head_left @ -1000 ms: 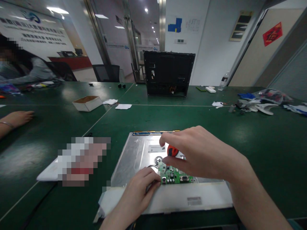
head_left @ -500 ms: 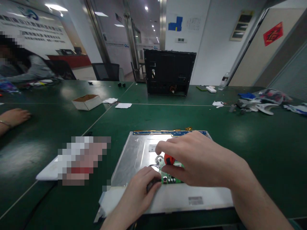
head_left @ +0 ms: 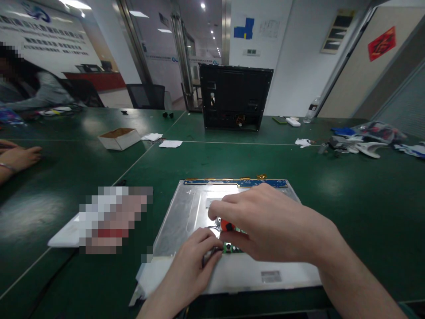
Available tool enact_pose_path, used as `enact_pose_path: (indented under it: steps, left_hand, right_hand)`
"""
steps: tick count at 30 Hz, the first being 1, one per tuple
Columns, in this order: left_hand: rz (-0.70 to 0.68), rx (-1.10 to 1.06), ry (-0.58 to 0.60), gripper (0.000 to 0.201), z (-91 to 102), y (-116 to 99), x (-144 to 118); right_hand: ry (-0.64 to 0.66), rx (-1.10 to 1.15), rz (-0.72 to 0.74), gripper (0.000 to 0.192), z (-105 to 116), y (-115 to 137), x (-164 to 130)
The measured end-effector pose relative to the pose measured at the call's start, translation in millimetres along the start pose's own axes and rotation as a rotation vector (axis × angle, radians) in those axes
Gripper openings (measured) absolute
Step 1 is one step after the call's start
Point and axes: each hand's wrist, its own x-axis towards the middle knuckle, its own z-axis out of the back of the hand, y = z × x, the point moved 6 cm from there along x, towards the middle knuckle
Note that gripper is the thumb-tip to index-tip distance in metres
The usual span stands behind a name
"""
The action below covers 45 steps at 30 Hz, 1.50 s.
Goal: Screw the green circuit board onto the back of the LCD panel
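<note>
Green circuit board [head_left: 229,247], lying at 6 o'clock on the metal panel [head_left: 186,212] on the tabletop [head_left: 348,186], is steadied by the left hand [head_left: 192,261] while the right hand [head_left: 265,221] closes around an orange-handled screwdriver [head_left: 227,226], held upright over it.

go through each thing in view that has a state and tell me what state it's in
right hand: closed on orange-handled screwdriver
left hand: pressing on green circuit board
metal panel: flat on green table
cardboard box: open
black monitor casing: upright
</note>
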Motion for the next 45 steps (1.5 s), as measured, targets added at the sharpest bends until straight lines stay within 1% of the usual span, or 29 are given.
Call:
enact_pose_path:
  steps: [7,14,20,26,35,39,45]
  left_hand:
    - [-0.014,-0.009,-0.019,0.02,2.3,-3,0]
    - [0.0,-0.013,-0.032,0.018,1.6,-2,-1]
    - [-0.001,0.017,-0.049,0.017,2.2,-4,-1]
    - [-0.007,0.026,-0.059,0.016,2.0,-2,0]
    - [-0.017,0.04,-0.066,0.019,0.5,1,-3]
    - [-0.021,0.038,-0.081,0.017,2.4,-1,-2]
    - [0.001,0.003,-0.068,0.017,3.4,-4,-1]
  right_hand:
    - [0.011,-0.034,0.025,0.004,-5,2,1]
    - [0.004,-0.066,0.057,0.011,-12,4,4]
    - [-0.02,-0.069,0.066,0.008,-13,5,4]
    - [-0.025,-0.088,0.046,0.004,-13,8,3]
    - [-0.061,-0.09,0.005,0.01,-14,11,5]
    - [-0.045,-0.113,-0.017,0.008,-14,10,4]
    - [-0.007,-0.084,0.046,0.01,-15,13,1]
